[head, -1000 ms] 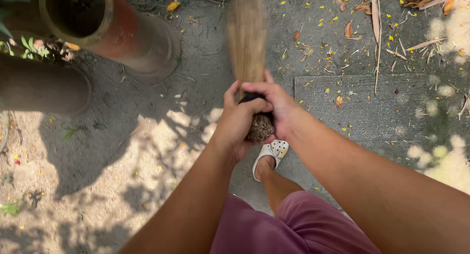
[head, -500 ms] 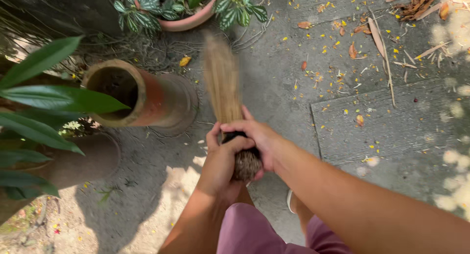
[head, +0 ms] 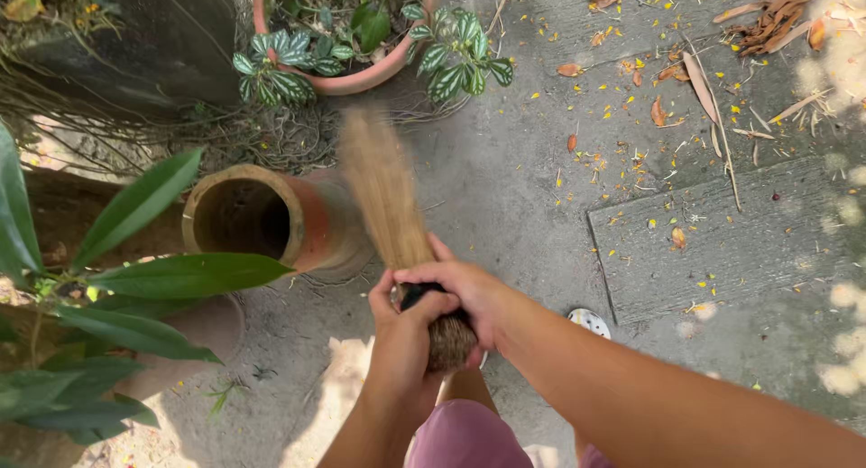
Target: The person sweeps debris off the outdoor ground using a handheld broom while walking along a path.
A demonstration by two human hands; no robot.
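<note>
There is only one view, from a camera on the person's head. It looks steeply down and a little forward at the concrete ground point(head: 532, 206). Both forearms come in from the bottom edge, very near to the lens.

Straw broom point(head: 388, 197): tan bristles blurred, pointing away over concrete; dark-bound woven butt nearest viewer.

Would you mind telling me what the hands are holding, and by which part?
Both the left hand and right hand grip a stick broom at its bound butt end.
</note>
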